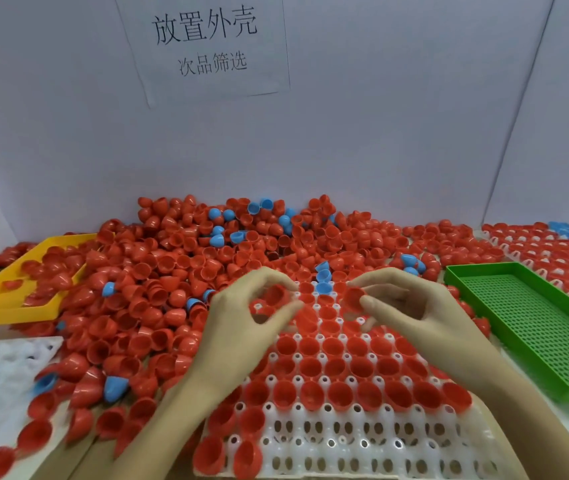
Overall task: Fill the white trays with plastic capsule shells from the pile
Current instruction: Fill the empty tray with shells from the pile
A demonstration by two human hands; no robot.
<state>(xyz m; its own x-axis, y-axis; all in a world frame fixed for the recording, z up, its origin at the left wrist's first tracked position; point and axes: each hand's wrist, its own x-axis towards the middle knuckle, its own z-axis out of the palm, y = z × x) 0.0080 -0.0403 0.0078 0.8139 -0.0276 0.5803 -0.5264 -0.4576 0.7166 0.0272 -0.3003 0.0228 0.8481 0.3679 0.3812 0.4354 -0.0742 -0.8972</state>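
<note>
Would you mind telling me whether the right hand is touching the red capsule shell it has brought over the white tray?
Touching. The head view shows the right hand pinching the red capsule shell between thumb and fingertips, above the white tray.

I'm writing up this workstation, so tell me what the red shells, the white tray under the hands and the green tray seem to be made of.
Red shells: thin moulded plastic, glossy, judging by the bright highlights on their domes.
White tray: likely plastic, semi-matte and slightly translucent, formed into round pockets with holes.
Green tray: rigid plastic by the look, matte, with a perforated grid floor and solid rim.
</note>
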